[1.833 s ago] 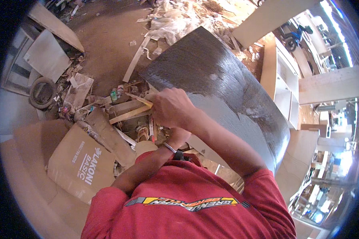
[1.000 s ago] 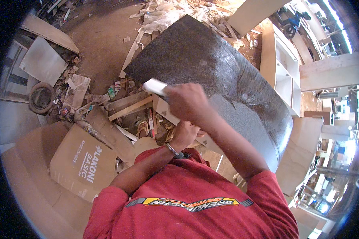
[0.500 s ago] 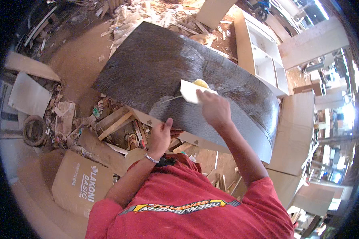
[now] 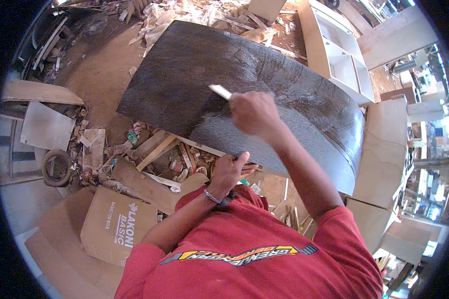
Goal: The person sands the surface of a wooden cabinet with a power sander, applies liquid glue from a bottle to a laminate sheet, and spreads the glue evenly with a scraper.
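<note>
A large dark board (image 4: 179,74) with a wet-looking, streaked surface lies in front of me, raised above the floor. My right hand (image 4: 257,113) is closed around a thin white spreader (image 4: 220,91) over the middle of the board, seen nearly edge-on. Whether its edge touches the surface, I cannot tell. At the board's near edge is my left hand (image 4: 227,174), thumb up along the rim and fingers partly hidden below it, gripping the edge. A greyer, duller patch covers the near part of the board.
A white open cabinet (image 4: 341,55) lies beyond the board's right end, with pale panels (image 4: 381,144) stacked nearer. Wood scraps (image 4: 157,149) litter the floor beneath. A cardboard box (image 4: 117,226) and a round black ring (image 4: 57,167) lie at left.
My right hand has moved left with the spreader, which has turned from broad face to thin edge. My left hand has shifted right along the board's edge; the whole view has shifted too.
</note>
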The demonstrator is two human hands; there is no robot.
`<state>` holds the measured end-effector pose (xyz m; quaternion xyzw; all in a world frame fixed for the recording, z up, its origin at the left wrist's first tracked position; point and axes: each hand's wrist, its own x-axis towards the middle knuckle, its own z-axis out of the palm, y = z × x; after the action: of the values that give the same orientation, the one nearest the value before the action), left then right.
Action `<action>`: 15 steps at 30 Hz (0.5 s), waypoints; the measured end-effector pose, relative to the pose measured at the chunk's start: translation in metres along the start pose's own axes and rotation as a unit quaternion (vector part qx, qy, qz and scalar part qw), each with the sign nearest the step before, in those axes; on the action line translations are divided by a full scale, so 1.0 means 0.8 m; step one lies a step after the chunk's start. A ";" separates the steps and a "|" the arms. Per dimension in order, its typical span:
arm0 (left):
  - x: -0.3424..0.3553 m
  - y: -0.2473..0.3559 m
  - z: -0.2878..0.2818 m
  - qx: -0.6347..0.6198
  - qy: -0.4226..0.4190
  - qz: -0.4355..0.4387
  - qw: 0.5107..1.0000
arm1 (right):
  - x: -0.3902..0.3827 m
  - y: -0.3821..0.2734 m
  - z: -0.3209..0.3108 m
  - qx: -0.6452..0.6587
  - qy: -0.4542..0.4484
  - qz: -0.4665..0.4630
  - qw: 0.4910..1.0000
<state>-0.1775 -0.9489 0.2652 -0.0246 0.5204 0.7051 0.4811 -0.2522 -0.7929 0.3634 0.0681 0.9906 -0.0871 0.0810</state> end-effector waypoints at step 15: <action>0.032 -0.053 -0.014 0.140 -0.002 0.106 0.984 | -0.079 -0.052 -0.030 0.102 0.092 -0.009 0.990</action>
<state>-0.1661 -0.9412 0.2162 0.0995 0.6132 0.6720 0.4031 -0.2001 -0.8370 0.4040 0.0753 0.9803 -0.1817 -0.0190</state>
